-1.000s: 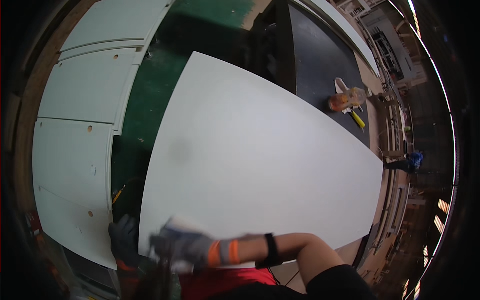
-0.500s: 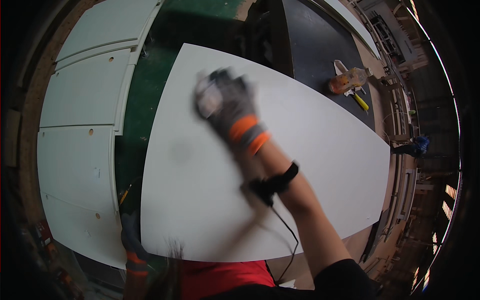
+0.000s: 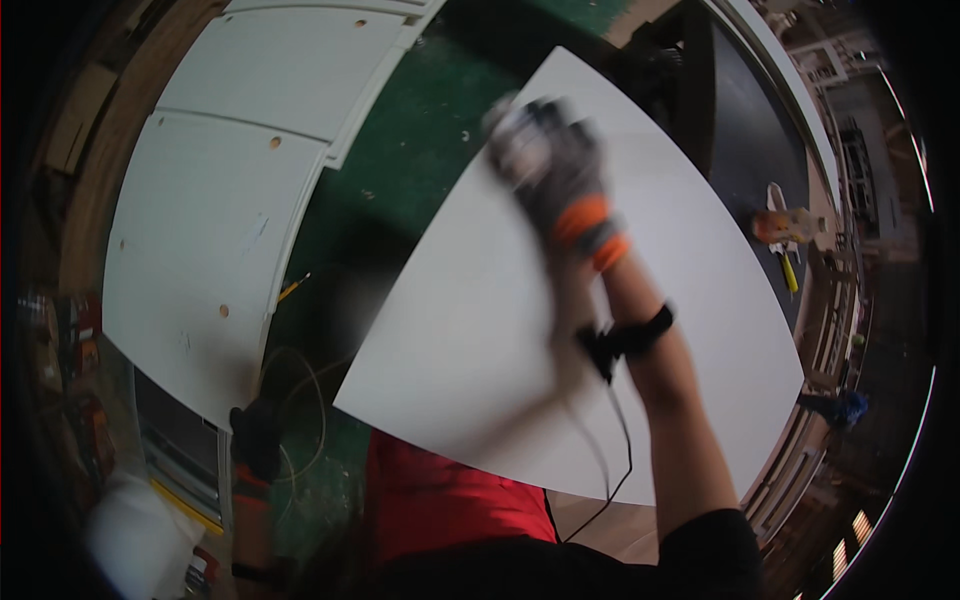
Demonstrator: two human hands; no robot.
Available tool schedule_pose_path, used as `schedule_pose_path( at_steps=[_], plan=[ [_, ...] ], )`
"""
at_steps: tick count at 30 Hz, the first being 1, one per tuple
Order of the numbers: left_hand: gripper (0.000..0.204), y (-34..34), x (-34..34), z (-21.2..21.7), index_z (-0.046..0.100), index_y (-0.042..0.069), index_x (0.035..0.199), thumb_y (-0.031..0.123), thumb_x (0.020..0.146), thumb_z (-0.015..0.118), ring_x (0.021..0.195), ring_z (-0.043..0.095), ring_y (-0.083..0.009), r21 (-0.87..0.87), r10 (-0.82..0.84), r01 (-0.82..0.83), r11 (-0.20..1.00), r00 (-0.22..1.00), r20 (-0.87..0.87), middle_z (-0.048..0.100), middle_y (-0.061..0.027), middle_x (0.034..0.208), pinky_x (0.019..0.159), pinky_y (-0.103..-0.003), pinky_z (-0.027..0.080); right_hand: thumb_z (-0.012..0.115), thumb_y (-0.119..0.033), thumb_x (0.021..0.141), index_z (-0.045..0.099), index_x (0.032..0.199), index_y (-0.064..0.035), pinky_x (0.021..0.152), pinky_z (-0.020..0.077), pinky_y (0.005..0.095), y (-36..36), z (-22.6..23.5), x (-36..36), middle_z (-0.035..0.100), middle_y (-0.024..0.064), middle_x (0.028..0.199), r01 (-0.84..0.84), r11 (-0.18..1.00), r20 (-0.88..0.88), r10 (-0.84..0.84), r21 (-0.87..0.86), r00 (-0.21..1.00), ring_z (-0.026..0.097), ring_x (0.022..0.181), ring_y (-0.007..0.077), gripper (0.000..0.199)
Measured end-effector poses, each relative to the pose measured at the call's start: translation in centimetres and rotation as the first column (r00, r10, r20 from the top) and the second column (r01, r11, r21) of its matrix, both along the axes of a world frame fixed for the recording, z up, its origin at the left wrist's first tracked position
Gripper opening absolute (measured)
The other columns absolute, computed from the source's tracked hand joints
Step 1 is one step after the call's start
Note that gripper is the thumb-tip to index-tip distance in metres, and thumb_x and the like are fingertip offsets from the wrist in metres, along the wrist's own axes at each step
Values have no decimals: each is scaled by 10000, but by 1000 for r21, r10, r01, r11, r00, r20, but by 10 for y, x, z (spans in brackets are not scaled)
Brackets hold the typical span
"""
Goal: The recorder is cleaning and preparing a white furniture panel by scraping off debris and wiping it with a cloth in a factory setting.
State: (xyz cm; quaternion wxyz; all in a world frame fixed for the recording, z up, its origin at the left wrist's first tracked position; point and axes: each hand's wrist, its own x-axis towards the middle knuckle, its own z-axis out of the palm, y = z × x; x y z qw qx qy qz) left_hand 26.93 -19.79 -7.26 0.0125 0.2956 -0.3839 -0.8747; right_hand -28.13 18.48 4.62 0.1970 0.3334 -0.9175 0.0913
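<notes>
Your right hand, in a grey glove with an orange cuff, grips a pale, blurry thing at 11 o'clock on the big, flat, white board, maybe palm-down to keep it flat. Your dark-gloved left hand is off the board at 8 o'clock, perhaps out of the way; I can't tell if it's closed. White panels with round holes lie at 10 o'clock. The clear bottle with orange stuff sits at 2 o'clock on the dark table.

Right grip blurred, held pale thing indistinct, left grip murky
</notes>
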Motion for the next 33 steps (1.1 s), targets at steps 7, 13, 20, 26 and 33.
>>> schedule_pose_path(
  at_steps=[7,13,20,26,33],
  plan=[
    [467,113,13,41,537,21,1203,416,1024,364,1084,570,-358,174,66,-136,975,931,358,599,-125,1149,1042,-506,441,425,-608,885,430,1408,-190,1115,270,459,29,-13,-123,445,101,1443,387,921,75,-389,32,918,371,1369,280,669],
    [380,106,-3,20,543,24,1137,353,951,501,1002,581,-301,-294,-165,212,932,970,178,596,-135,1053,971,-452,461,650,-241,722,473,1301,-19,1068,312,464,-77,6,168,502,152,1318,-218,972,258,233,-87,937,486,1201,326,646],
    [384,93,-193,43,461,-13,1295,189,973,521,1150,559,-297,-509,-289,265,819,957,33,557,-190,1265,1005,-394,434,715,-228,674,359,1437,-76,1139,220,510,-69,34,286,320,132,1501,-286,945,623,321,-159,714,217,1441,318,855],
    [462,144,-309,96,470,-36,1280,345,1019,451,1024,602,-218,-923,-791,385,19,570,222,584,-132,1187,892,-324,489,604,-435,832,409,1405,-36,1137,165,540,133,20,324,343,200,1493,573,791,353,-609,213,710,349,1344,371,725],
    [532,167,-314,86,544,-27,1208,456,993,484,948,631,-178,-420,-593,651,632,755,279,635,-94,1044,842,-309,529,491,-273,944,541,1167,-39,845,453,360,303,9,406,577,117,1048,989,145,210,-968,15,138,557,995,255,327]
  ],
)
